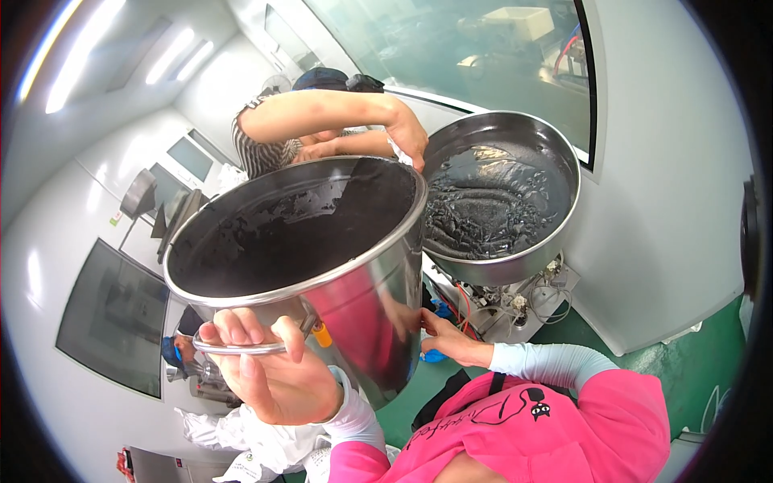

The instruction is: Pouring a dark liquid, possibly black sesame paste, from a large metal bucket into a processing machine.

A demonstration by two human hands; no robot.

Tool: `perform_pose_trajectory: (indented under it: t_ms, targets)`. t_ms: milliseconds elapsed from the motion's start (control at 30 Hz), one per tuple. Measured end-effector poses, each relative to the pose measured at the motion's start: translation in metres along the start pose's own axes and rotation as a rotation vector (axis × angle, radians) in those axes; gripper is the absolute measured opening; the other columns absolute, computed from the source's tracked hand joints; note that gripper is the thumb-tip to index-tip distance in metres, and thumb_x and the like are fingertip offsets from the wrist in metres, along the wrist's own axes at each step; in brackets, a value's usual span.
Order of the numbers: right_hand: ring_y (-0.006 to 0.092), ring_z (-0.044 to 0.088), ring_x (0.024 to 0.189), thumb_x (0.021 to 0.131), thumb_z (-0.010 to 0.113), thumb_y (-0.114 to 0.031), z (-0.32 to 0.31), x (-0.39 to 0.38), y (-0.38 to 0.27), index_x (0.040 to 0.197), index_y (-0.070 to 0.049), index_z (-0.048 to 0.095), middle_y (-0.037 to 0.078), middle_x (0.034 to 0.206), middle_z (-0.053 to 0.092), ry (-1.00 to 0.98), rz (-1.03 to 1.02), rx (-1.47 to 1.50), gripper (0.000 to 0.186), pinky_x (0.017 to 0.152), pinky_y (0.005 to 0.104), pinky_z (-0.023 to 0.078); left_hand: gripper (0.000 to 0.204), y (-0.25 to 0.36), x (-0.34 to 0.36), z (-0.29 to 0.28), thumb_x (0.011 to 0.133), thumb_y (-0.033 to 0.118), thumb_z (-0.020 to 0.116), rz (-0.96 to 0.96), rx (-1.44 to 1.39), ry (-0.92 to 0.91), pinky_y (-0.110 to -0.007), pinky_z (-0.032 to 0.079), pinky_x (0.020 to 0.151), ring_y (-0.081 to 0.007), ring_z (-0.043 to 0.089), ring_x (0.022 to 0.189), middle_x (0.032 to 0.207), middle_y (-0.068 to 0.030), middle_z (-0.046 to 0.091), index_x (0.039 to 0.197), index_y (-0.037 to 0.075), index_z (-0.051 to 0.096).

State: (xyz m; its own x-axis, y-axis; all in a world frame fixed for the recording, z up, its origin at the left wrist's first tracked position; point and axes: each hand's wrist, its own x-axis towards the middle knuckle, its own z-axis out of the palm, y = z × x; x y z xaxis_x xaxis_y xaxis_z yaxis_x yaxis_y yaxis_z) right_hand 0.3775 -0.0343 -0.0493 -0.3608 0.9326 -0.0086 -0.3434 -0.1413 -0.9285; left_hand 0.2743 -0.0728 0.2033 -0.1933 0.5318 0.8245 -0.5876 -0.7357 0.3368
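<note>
- One dark window (113, 318) is seen in the wall, well to the left of the left hand (286, 386).
- White bags (258, 443) are piled below the left hand, toward its wrist.
- The curved metal handle (241, 349) is gripped by the left hand, its fingers being curled over the bar.
- A large steel pot (366, 310) is held between both hands, beyond the left hand and touching the right; its mouth is turned up, and its dark inner wall is smeared with black residue.
- A small orange piece (322, 335) is seen just right of the left hand, against the pot.
- The pot's far rim is touched by a co-worker's hand (409, 135), by which a white cloth (399, 153) is held, beyond the right hand.
- The right hand (455, 340) is laid against the pot's outer wall, fingers extended, with nothing enclosed.
- A wide round basin (499, 272) filled with glossy black material (491, 211) is placed beyond the right hand.
- Green floor (680, 378) is seen farther right of that hand.
</note>
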Motion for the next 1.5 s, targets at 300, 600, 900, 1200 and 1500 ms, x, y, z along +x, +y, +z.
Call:
perform_pose_trajectory:
  t_ms: [300,600,900,1200,1500]
  targets:
    - [0.0165,0.041,0.089,0.061,0.051,-0.003,0.002,-0.004,-0.010,0.112,0.003,0.035,0.010,0.102,0.043,-0.015,-0.080,0.058,0.054,0.074,0.0244,0.036,0.034,0.002,-0.001,-0.002,0.073,0.003,0.044,-0.013,-0.011,-0.016,-0.025,0.030,0.048,-0.0155,0.032,0.079,0.085,-0.0114,0.031,0.104,-0.004,0.032]
    - [0.0156,0.042,0.093,0.061,0.050,-0.002,-0.003,-0.004,-0.008,0.110,0.003,0.037,0.008,0.102,0.045,-0.005,-0.088,0.085,0.051,0.078,0.0237,0.035,0.037,0.003,-0.006,-0.002,0.073,0.003,0.044,0.004,0.012,-0.007,-0.026,0.029,0.048,-0.0162,0.032,0.081,0.086,-0.0120,0.031,0.106,-0.004,0.029]
    - [0.0151,0.040,0.103,0.059,0.047,0.001,-0.008,-0.005,-0.014,0.111,0.002,0.038,0.007,0.107,0.044,-0.024,-0.068,0.050,0.053,0.086,0.0242,0.030,0.037,0.002,-0.012,0.000,0.072,0.003,0.046,0.028,0.015,0.049,-0.026,0.030,0.046,-0.0155,0.032,0.079,0.085,-0.0115,0.030,0.105,-0.005,0.031]
    - [0.0215,0.041,0.098,0.058,0.054,-0.008,-0.022,0.012,0.010,0.128,0.009,0.011,0.017,0.110,0.041,0.045,0.094,-0.101,0.083,0.080,0.0269,0.036,0.035,0.026,-0.047,-0.039,0.075,0.006,0.045,-0.042,-0.082,0.233,-0.025,0.032,0.047,-0.0159,0.033,0.080,0.087,-0.0103,0.030,0.105,-0.004,0.032]
    - [0.0219,0.041,0.102,0.055,0.053,-0.001,-0.032,0.047,0.069,0.129,0.006,0.011,0.014,0.113,0.041,0.096,0.184,-0.085,0.085,0.082,0.0264,0.036,0.035,0.053,-0.105,-0.102,0.072,0.009,0.050,-0.201,-0.220,0.641,-0.029,0.030,0.054,-0.0162,0.034,0.064,0.085,-0.0098,0.034,0.102,0.001,0.033]
